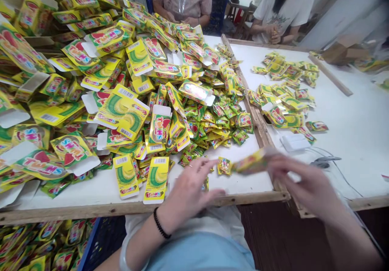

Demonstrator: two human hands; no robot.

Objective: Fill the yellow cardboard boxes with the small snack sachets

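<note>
My right hand (pixel 299 180), smeared by motion, grips one end of a yellow candy box (pixel 251 161) above the wooden divider. My left hand (pixel 196 186), with a black bead bracelet at the wrist, is over the near table edge. Its thumb and fingers are apart and nothing shows in its grasp. A small wrapped candy (pixel 224 165) lies just beyond its fingertips. Another packet (pixel 205 184) shows partly between thumb and fingers. Ahead is a heap of green and yellow candy packets (pixel 217 119). Two flat yellow cartons, one of them a carton (pixel 156 180), lie left of that hand.
A large mound of yellow cartons (pixel 118 109) covers the left side. Past the wooden divider (pixel 258 125) lie filled-looking boxes (pixel 287 105), a white device (pixel 294 141) and cables. A blue crate (pixel 94 242) stands below at left. Two other people sit across the table.
</note>
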